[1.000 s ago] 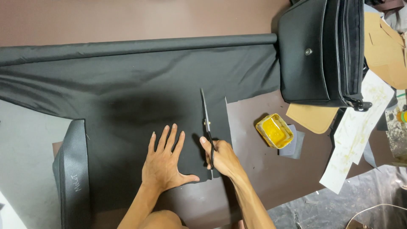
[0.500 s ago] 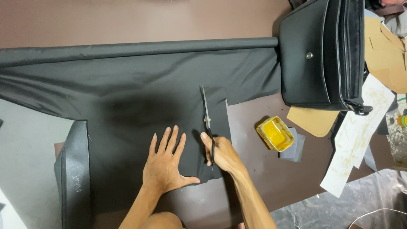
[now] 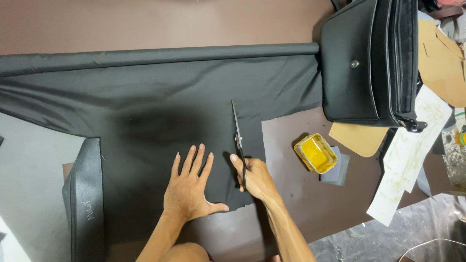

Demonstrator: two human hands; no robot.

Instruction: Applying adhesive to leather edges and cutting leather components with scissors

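Observation:
A wide sheet of black fabric (image 3: 145,102) is spread over the brown table, unrolled from a black roll (image 3: 160,54) along its far side. My left hand (image 3: 190,187) lies flat on the fabric, fingers spread, pressing it down near its front edge. Just to the right, my right hand (image 3: 255,177) grips a pair of scissors (image 3: 237,133) whose long blades point away from me into a straight cut in the fabric. A narrow strip of fabric (image 3: 248,140) sits to the right of the blades.
A black bag (image 3: 369,63) lies at the back right, with tan cardboard pieces (image 3: 359,138) beside it. A small yellow tray (image 3: 315,153) sits on a grey scrap right of the fabric. White paper (image 3: 407,160) lies further right. A black leather-like piece (image 3: 87,204) rests at front left.
The scissors and my right hand have edged away from me along the cut. My left hand stays flat on the fabric in about the same place.

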